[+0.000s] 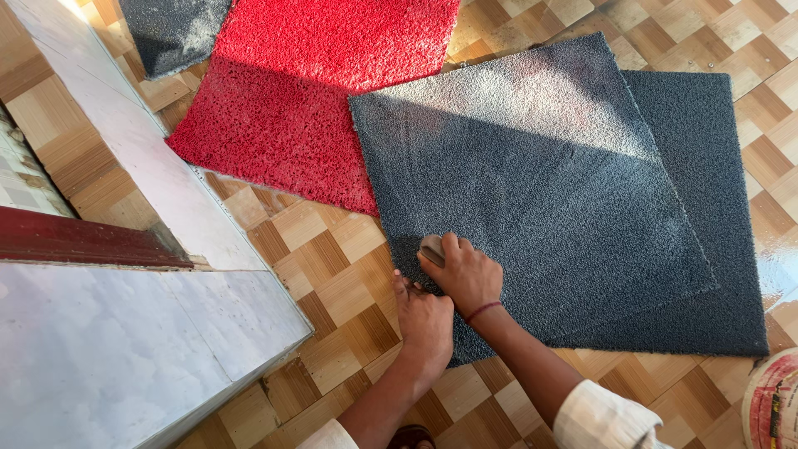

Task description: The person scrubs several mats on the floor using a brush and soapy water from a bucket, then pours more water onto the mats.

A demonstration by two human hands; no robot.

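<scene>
Right hand (467, 274): closed grip around a small pale block (431, 249), perhaps a brush or scrubber; only its end shows past the fingers, so its kind is unclear.
Left hand (426, 324): laid flat, fingers spread, holding nothing; it presses on the near corner of the dark grey mat (532, 191), just behind the right grip and touching that hand.
Mat's place: flat on the checkered wooden floor (332, 274), spreading away from the grip; its far half lies in sunlight.
Below it: a second grey mat (706, 166) shows along the side away from the left hand.
Beyond the grip: a red mat (316, 91), its edge tucked under the top grey one, and another grey mat (170, 29) further off.
Beside the left hand: a pale stone step (125, 349).
Likely handling: the mat looks limp and floppy, moderately light, with a rough looped pile that resists sliding; not fragile.
Where to hold: probably a corner or edge, pinned flat as now, or pinched to lift; the middle offers no purchase.
</scene>
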